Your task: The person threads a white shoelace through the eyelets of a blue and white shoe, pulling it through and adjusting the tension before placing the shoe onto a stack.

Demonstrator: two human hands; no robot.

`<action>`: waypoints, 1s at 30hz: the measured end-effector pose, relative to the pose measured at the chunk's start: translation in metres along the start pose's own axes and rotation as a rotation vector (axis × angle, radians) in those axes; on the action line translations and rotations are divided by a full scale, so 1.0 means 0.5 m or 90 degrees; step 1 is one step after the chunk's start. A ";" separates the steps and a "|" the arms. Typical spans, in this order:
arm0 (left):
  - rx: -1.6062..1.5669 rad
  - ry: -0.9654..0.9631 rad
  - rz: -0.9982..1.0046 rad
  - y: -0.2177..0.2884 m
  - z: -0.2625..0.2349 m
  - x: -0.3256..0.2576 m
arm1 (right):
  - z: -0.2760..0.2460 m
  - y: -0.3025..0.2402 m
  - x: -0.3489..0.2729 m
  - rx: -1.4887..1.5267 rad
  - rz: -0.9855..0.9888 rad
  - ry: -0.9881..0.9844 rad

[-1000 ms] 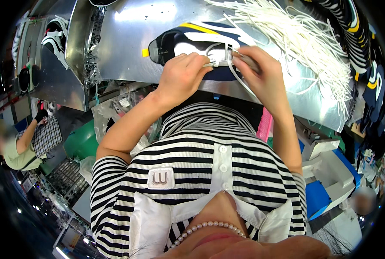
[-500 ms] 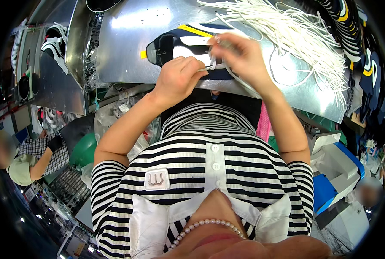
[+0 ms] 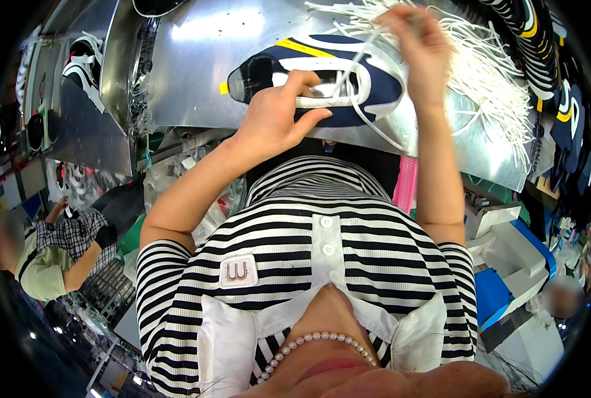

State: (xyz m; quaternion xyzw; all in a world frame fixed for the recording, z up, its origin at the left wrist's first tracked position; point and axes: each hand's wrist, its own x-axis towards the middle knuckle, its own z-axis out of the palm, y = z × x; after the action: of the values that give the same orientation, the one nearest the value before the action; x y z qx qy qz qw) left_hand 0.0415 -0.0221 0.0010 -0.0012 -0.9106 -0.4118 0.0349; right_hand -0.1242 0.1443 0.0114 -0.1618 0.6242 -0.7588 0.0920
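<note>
A navy shoe upper (image 3: 386,85) with white trim, a yellow stripe and a black lining lies on the metal tabletop (image 3: 186,83). My left hand (image 3: 275,113) grips its near side, the index finger over the throat opening and the thumb along the near edge. A white shoelace (image 3: 390,140) is threaded through the upper's eyelet area, with a loose loop hanging toward the table's near edge. Raised beyond the toe, my right hand (image 3: 423,53) pinches a length of this lace, drawn up from the throat. Its fingertips are slightly blurred.
A large heap of white laces (image 3: 491,76) covers the table's right part. Stacked navy uppers (image 3: 567,113) hang at far right. More shoe parts (image 3: 86,73) lie on a metal surface at left. A blue and white box (image 3: 508,265) stands lower right; a co-worker (image 3: 53,259) sits at left.
My right hand has moved up and right, away from the throat, pulling lace with it. My left hand has shifted from pinching near the lace to holding the upper's side.
</note>
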 end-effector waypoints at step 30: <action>-0.292 0.056 -0.240 0.009 0.078 0.097 | 0.028 0.121 -0.061 0.040 0.064 -0.013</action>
State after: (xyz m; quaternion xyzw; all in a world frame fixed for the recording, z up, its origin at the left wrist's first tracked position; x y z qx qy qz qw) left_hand -0.0091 0.0087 -0.0183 0.1780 -0.7754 -0.6058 -0.0038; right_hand -0.0947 0.1295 -0.0493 -0.1352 0.6065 -0.7707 0.1412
